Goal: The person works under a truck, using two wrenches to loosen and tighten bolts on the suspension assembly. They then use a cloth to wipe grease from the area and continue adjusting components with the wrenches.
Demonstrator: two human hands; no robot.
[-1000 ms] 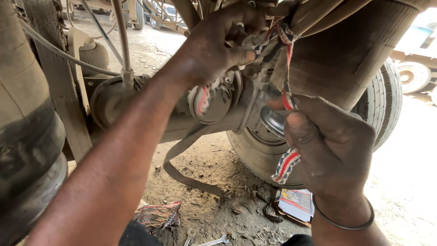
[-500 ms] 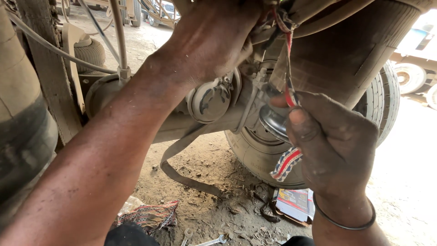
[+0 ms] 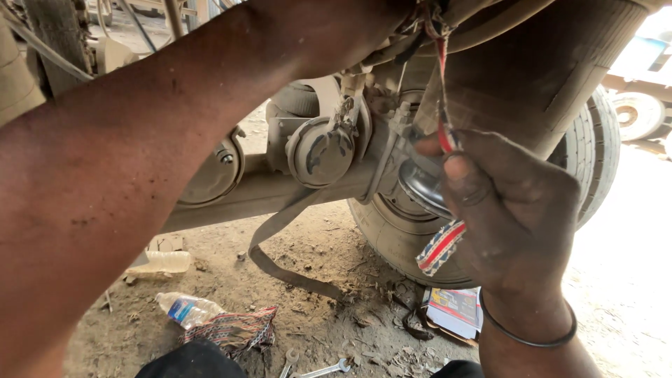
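Observation:
My right hand (image 3: 518, 217) is shut on a red, white and blue striped strap (image 3: 439, 248). The strap runs up from my fingers to a tangle of wires (image 3: 430, 17) under a vehicle's chassis, and its loose end hangs below my palm. My left forearm (image 3: 175, 140) crosses the whole left side and reaches up towards that tangle. My left hand is almost wholly cut off by the top edge, so its fingers are hidden. Behind the strap sit a dusty round metal unit (image 3: 318, 150) and the axle beam (image 3: 266, 192).
A large tyre (image 3: 595, 161) stands behind my right hand. A grey band (image 3: 280, 259) hangs in a loop from the axle to the dirt. On the ground lie a plastic bottle (image 3: 185, 308), a patterned cloth (image 3: 234, 329), a spanner (image 3: 325, 367) and a coloured carton (image 3: 455, 308).
The view has moved closer and higher. My left hand has slid up out of the frame, leaving only the forearm. My right hand keeps its hold on the striped strap.

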